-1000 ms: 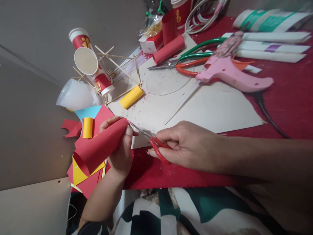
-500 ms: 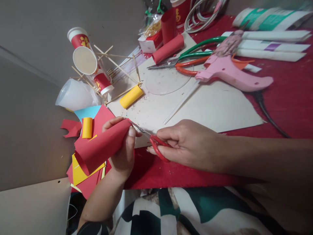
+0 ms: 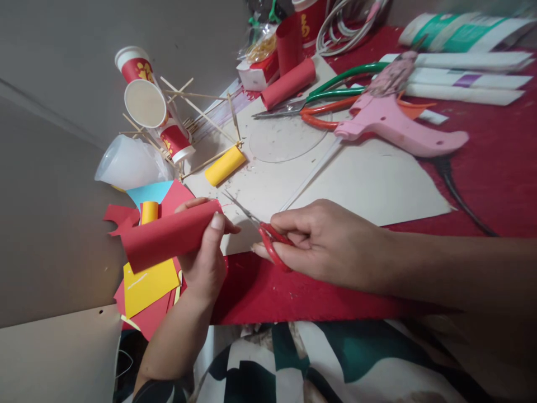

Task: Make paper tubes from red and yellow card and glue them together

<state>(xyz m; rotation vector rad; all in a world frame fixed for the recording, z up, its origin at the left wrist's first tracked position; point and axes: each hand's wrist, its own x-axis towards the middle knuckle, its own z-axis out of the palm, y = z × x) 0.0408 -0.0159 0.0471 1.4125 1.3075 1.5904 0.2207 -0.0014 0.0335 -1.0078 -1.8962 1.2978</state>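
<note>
A rolled red paper tube (image 3: pixel 170 238) lies in my left hand (image 3: pixel 205 260), with the thumb on its near side and other fingers partly hidden behind it. A thin red strip sticks out from the tube's right end. My right hand (image 3: pixel 327 240) grips small scissors (image 3: pixel 274 246) by their red handles. The blades point up and left, close to the tube's end but apart from it. A yellow paper tube (image 3: pixel 225 165) rests on the pale board (image 3: pixel 356 184) beyond my hands.
A pink glue gun (image 3: pixel 403 120) and pliers with green and orange handles (image 3: pixel 319 106) lie at the right. Paper cups (image 3: pixel 145 103) and a stick frame (image 3: pixel 205 115) stand at the left. Coloured paper sheets (image 3: pixel 151 288) lie under my left forearm. Another red tube (image 3: pixel 288 84) is farther back.
The red tube has tilted flatter, its left end rising, as my left hand turned. The scissor blades have come away from the tube's end, where a thin strip now shows.
</note>
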